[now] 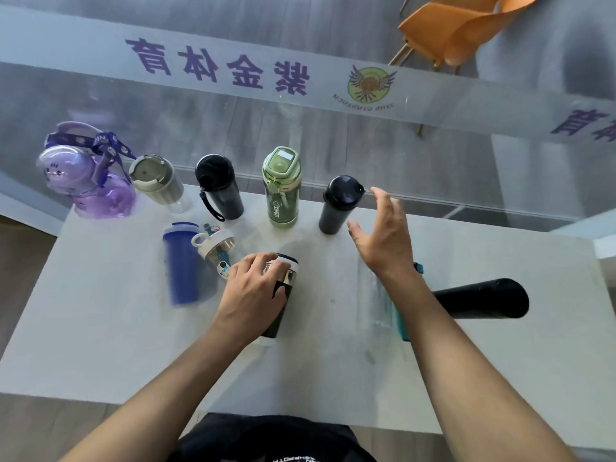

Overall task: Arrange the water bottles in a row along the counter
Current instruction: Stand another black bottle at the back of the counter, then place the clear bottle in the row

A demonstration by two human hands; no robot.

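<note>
Along the far edge of the white counter (100, 328) stand a purple bottle (90, 181), a beige tumbler (158, 181), a dark bottle with a strap (220, 188), a green bottle (281, 188) and a black bottle (338, 205). My left hand (253, 295) grips the top of a black and silver bottle (281, 305) in the middle. My right hand (383, 238) hovers open, just right of the black bottle. A blue bottle (181, 265) and a small clear bottle (216, 251) stand left of my left hand. A clear bottle (376, 301) and a black flask (483, 298) lie to the right.
A glass panel (300, 135) with purple lettering rises directly behind the counter's far edge. Beyond it stands an orange chair (450, 31). A teal object (401, 328) shows partly under my right forearm.
</note>
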